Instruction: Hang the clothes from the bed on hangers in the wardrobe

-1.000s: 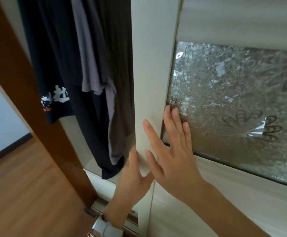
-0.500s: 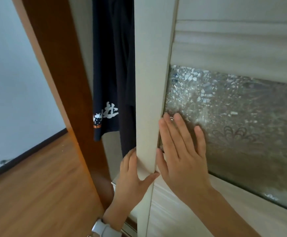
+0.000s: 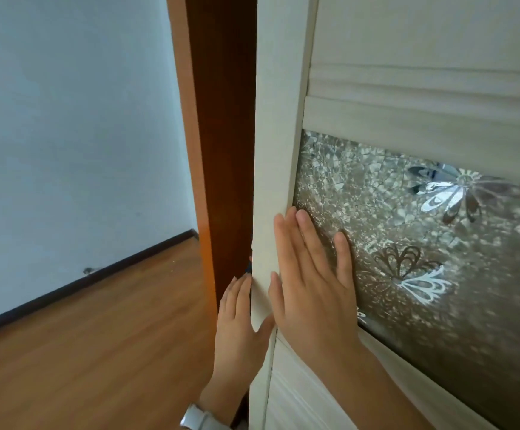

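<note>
Left hand [image 3: 237, 327], right hand [image 3: 314, 302] on one door [image 3: 278, 119]

Cream-white wardrobe door [image 3: 278, 144] with faint pale grain; grey-brown crackle-patterned glass panel [image 3: 376, 209] with silvery and dark flower motifs; glossy reddish-brown wardrobe side [image 3: 221, 119]; orange-brown wood-grain floor [image 3: 97, 342]; pale blue-white wall [image 3: 66, 119]; dark brown skirting [image 3: 75, 283]; white watch strap [image 3: 201, 419]
</note>
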A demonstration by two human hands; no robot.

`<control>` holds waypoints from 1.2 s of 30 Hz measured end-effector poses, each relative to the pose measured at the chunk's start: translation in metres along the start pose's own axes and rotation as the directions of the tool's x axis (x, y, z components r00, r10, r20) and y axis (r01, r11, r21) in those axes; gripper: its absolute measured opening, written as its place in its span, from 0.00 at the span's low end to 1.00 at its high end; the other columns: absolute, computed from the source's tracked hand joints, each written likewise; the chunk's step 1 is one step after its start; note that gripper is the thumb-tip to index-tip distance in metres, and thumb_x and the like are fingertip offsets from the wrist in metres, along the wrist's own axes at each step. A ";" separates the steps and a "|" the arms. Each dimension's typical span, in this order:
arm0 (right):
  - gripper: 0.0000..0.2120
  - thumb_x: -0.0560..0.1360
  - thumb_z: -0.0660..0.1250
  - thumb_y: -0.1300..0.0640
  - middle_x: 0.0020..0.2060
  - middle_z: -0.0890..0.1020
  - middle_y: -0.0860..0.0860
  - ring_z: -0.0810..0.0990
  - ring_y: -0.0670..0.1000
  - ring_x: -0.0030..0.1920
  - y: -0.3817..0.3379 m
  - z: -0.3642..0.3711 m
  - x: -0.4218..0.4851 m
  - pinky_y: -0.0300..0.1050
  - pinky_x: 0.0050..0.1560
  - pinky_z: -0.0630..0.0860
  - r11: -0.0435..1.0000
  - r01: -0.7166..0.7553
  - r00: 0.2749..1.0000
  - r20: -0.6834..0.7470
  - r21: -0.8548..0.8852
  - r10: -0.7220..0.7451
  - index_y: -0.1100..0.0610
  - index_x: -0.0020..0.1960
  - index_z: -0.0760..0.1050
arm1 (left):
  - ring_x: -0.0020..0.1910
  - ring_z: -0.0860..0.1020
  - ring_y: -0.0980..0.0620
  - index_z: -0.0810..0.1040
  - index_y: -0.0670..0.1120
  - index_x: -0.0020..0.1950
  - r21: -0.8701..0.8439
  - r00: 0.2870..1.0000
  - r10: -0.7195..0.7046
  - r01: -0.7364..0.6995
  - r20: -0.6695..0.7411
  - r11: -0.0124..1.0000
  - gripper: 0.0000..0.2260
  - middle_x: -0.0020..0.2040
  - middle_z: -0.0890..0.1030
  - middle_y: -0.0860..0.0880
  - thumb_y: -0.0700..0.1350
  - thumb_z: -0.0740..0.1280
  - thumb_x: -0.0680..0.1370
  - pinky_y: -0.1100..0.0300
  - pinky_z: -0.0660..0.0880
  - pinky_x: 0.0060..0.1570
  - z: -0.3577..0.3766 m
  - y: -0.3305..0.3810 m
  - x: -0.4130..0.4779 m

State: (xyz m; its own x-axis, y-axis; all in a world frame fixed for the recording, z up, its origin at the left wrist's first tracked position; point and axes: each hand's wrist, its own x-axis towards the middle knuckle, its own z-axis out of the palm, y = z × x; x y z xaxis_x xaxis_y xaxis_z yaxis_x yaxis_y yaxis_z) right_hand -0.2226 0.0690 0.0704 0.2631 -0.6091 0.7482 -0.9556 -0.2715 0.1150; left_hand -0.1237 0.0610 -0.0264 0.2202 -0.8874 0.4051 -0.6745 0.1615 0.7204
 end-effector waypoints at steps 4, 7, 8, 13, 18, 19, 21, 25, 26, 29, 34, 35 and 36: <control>0.23 0.80 0.44 0.56 0.71 0.68 0.52 0.58 0.49 0.72 -0.021 0.019 0.022 0.48 0.74 0.42 1.000 -0.019 1.000 0.020 0.000 0.019 0.58 0.74 0.53 | 0.71 0.57 0.53 0.66 0.43 0.70 0.103 0.990 0.077 -0.065 -0.115 0.993 0.36 0.71 0.68 0.44 0.43 0.77 0.65 0.46 0.58 0.68 -0.005 -0.029 0.026; 0.24 0.80 0.39 0.55 0.71 0.67 0.52 0.58 0.49 0.72 -0.032 0.030 0.034 0.48 0.74 0.43 1.000 -0.028 0.999 0.043 -0.008 0.029 0.58 0.74 0.54 | 0.73 0.51 0.60 0.55 0.50 0.74 -0.061 0.991 -0.059 0.052 -0.124 0.997 0.40 0.76 0.57 0.49 0.48 0.74 0.68 0.53 0.57 0.72 -0.015 -0.031 0.041; 0.24 0.80 0.39 0.55 0.71 0.67 0.52 0.58 0.49 0.73 -0.035 0.034 0.037 0.48 0.74 0.43 1.000 -0.025 0.999 0.043 -0.016 0.026 0.57 0.74 0.54 | 0.71 0.48 0.64 0.53 0.51 0.75 -0.102 0.990 -0.092 0.081 -0.107 0.991 0.40 0.77 0.54 0.51 0.51 0.72 0.69 0.56 0.54 0.72 -0.016 -0.033 0.045; 0.26 0.76 0.50 0.54 0.72 0.67 0.52 0.58 0.48 0.72 -0.047 0.049 0.051 0.48 0.73 0.42 0.999 -0.019 0.999 0.032 -0.041 0.020 0.58 0.74 0.55 | 0.75 0.58 0.54 0.50 0.54 0.74 -0.220 0.979 -0.190 0.203 0.079 0.954 0.42 0.75 0.61 0.52 0.61 0.69 0.67 0.51 0.60 0.73 -0.020 -0.055 0.068; 0.26 0.76 0.50 0.53 0.72 0.65 0.51 0.58 0.48 0.72 -0.049 0.053 0.052 0.49 0.74 0.41 0.997 -0.028 0.999 0.035 -0.076 0.031 0.57 0.74 0.55 | 0.74 0.61 0.53 0.46 0.52 0.76 -0.129 0.977 -0.168 0.185 0.131 0.974 0.43 0.76 0.57 0.53 0.55 0.71 0.70 0.51 0.67 0.70 -0.024 -0.057 0.070; 0.25 0.77 0.48 0.54 0.72 0.64 0.51 0.58 0.49 0.73 -0.049 0.053 0.051 0.49 0.74 0.41 0.997 -0.030 0.999 0.036 -0.078 0.033 0.57 0.74 0.55 | 0.74 0.60 0.53 0.47 0.52 0.76 -0.106 0.979 -0.164 0.177 0.120 0.979 0.43 0.77 0.55 0.54 0.55 0.70 0.70 0.52 0.66 0.70 -0.025 -0.056 0.071; 0.24 0.79 0.42 0.54 0.72 0.63 0.51 0.58 0.49 0.73 -0.049 0.052 0.053 0.49 0.74 0.42 0.996 -0.031 0.999 0.027 -0.082 0.034 0.57 0.74 0.54 | 0.73 0.62 0.52 0.49 0.52 0.75 -0.076 0.979 -0.164 0.174 0.122 0.982 0.43 0.76 0.54 0.55 0.57 0.70 0.69 0.50 0.68 0.69 -0.026 -0.057 0.073; 0.25 0.79 0.38 0.53 0.71 0.64 0.51 0.60 0.51 0.72 -0.049 0.054 0.051 0.51 0.74 0.43 0.994 -0.012 0.999 0.039 -0.109 0.016 0.55 0.73 0.59 | 0.70 0.66 0.51 0.49 0.53 0.75 -0.037 0.972 -0.196 0.202 0.126 0.979 0.46 0.75 0.57 0.54 0.60 0.73 0.65 0.51 0.72 0.65 -0.031 -0.060 0.075; 0.25 0.80 0.39 0.53 0.71 0.63 0.52 0.60 0.52 0.72 -0.049 0.054 0.051 0.51 0.73 0.43 0.993 0.000 0.999 0.046 -0.116 0.006 0.55 0.72 0.62 | 0.70 0.67 0.51 0.49 0.53 0.75 -0.025 0.970 -0.204 0.209 0.130 0.978 0.47 0.74 0.58 0.54 0.60 0.73 0.64 0.52 0.72 0.65 -0.033 -0.058 0.075; 0.21 0.78 0.49 0.52 0.70 0.66 0.54 0.61 0.53 0.71 -0.048 0.052 0.050 0.51 0.73 0.45 0.995 0.027 0.999 0.046 -0.099 -0.023 0.53 0.66 0.72 | 0.70 0.66 0.53 0.51 0.53 0.74 -0.007 0.973 -0.194 0.197 0.126 0.980 0.46 0.74 0.58 0.55 0.62 0.72 0.64 0.54 0.71 0.65 -0.035 -0.058 0.078; 0.14 0.73 0.59 0.53 0.46 0.86 0.50 0.79 0.48 0.60 -0.043 0.029 0.045 0.47 0.69 0.60 0.991 0.041 0.999 -0.027 0.126 -0.038 0.52 0.45 0.83 | 0.64 0.74 0.56 0.71 0.59 0.61 -0.041 0.976 -0.152 0.160 0.159 0.986 0.18 0.64 0.75 0.56 0.57 0.66 0.72 0.56 0.72 0.65 -0.054 -0.051 0.072; 0.13 0.72 0.60 0.54 0.38 0.87 0.48 0.83 0.47 0.52 -0.039 0.021 0.044 0.47 0.66 0.64 0.983 0.022 0.997 -0.080 0.180 -0.008 0.52 0.44 0.83 | 0.58 0.78 0.57 0.75 0.59 0.56 -0.095 0.986 -0.116 0.128 0.118 0.987 0.12 0.59 0.79 0.56 0.52 0.67 0.73 0.56 0.75 0.62 -0.065 -0.045 0.068; 0.12 0.72 0.60 0.55 0.32 0.85 0.46 0.84 0.46 0.41 -0.036 0.011 0.046 0.47 0.61 0.69 0.967 -0.002 0.993 -0.110 0.256 0.031 0.52 0.44 0.83 | 0.53 0.80 0.59 0.77 0.60 0.50 -0.156 0.990 -0.111 0.124 0.091 0.980 0.09 0.53 0.81 0.57 0.47 0.69 0.73 0.58 0.76 0.59 -0.078 -0.033 0.066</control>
